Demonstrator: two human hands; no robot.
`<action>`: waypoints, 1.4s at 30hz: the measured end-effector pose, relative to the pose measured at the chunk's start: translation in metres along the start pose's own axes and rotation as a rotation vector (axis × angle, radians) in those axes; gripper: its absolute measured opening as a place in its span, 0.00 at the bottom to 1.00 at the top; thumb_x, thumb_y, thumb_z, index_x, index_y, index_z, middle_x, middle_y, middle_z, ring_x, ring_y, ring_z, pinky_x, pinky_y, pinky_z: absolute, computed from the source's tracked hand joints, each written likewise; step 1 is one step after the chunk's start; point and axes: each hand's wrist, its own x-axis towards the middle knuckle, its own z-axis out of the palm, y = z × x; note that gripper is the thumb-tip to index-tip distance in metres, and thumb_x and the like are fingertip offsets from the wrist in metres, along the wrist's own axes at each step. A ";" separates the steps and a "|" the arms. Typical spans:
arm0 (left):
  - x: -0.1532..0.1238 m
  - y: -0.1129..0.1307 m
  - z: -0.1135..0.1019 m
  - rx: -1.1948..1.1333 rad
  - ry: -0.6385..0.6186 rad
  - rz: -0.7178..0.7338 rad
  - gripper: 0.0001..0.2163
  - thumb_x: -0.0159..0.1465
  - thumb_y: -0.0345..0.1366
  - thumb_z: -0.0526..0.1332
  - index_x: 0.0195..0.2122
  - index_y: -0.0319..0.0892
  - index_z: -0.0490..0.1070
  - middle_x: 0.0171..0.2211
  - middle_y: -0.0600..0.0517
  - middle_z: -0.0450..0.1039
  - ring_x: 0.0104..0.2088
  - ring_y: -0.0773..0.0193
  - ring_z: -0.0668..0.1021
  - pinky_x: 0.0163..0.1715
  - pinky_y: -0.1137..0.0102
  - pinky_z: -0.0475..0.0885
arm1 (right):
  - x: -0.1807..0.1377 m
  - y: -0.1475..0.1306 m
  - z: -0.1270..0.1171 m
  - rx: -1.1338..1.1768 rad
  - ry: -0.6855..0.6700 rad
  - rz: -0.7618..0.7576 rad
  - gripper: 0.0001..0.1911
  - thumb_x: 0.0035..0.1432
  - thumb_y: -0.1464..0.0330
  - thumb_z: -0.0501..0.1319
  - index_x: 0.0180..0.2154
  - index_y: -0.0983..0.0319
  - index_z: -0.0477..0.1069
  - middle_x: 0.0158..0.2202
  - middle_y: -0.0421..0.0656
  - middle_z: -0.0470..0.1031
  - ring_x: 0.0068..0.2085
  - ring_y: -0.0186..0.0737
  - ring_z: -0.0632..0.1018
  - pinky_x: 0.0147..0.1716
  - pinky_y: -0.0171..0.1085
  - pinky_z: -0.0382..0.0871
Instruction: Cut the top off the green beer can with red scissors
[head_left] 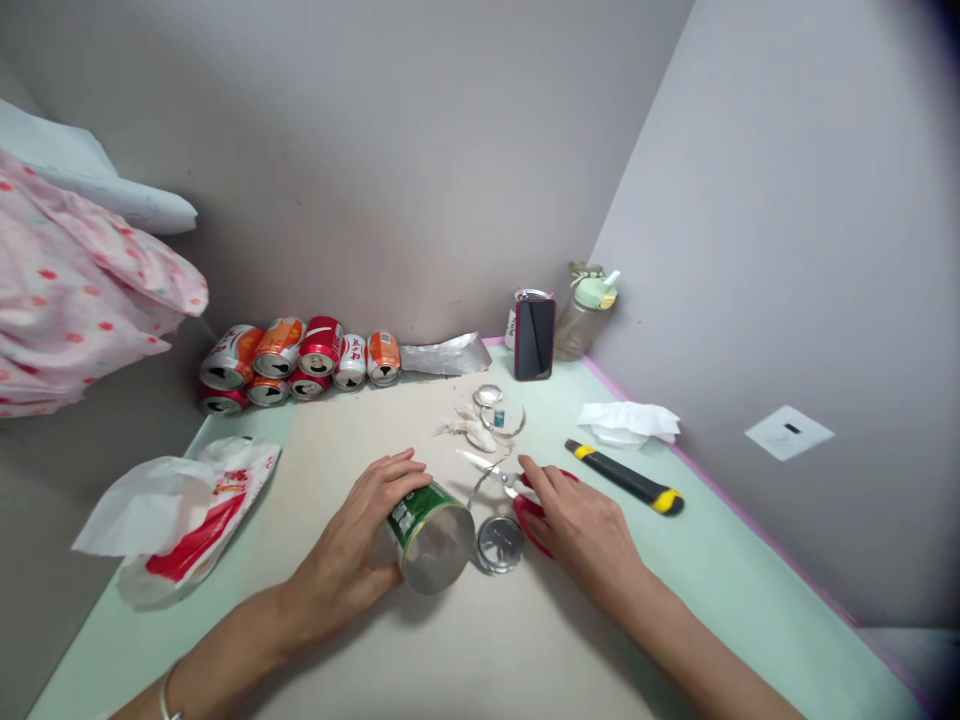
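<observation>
My left hand [356, 545] is wrapped round a green can [415, 510] that lies tilted, its cut-open end turned towards me so the bare metal inside shows. My right hand [581, 520] has its fingers over the red handles of a pair of scissors [510, 483], whose blades are spread and point left. Between the hands, a round metal can end [500, 545] lies on the board. A thin cut metal strip [484, 482] curls up beside the blades. Farther back are a metal ring [488, 396], another curved strip and small scraps.
Several drink cans [321, 345] are stacked by the wall, with a bent metal sheet [446, 355] beside them. A phone [535, 340] stands near a bottle [585, 315]. At right lie a utility knife [626, 477] and white tissue [630, 423]; at left, a tissue pack [202, 530].
</observation>
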 end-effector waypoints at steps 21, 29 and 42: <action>-0.002 0.004 -0.001 -0.121 0.094 -0.052 0.32 0.61 0.30 0.68 0.63 0.53 0.56 0.64 0.43 0.60 0.66 0.47 0.63 0.64 0.55 0.62 | -0.003 -0.003 0.013 0.117 -0.003 -0.126 0.30 0.60 0.71 0.56 0.63 0.63 0.56 0.40 0.49 0.80 0.33 0.45 0.81 0.25 0.34 0.64; -0.003 0.006 0.002 -0.322 0.044 -0.219 0.33 0.60 0.38 0.70 0.64 0.51 0.57 0.61 0.43 0.65 0.60 0.46 0.72 0.60 0.56 0.66 | -0.004 -0.006 0.004 0.105 0.009 -0.031 0.25 0.60 0.72 0.56 0.59 0.61 0.63 0.38 0.45 0.80 0.30 0.41 0.80 0.21 0.33 0.58; 0.000 0.018 -0.005 -0.775 -0.215 -0.363 0.40 0.56 0.52 0.71 0.67 0.46 0.60 0.66 0.45 0.63 0.66 0.41 0.62 0.65 0.52 0.58 | -0.004 -0.012 -0.004 0.206 0.009 -0.081 0.22 0.60 0.74 0.58 0.56 0.60 0.64 0.37 0.43 0.79 0.30 0.39 0.80 0.22 0.33 0.58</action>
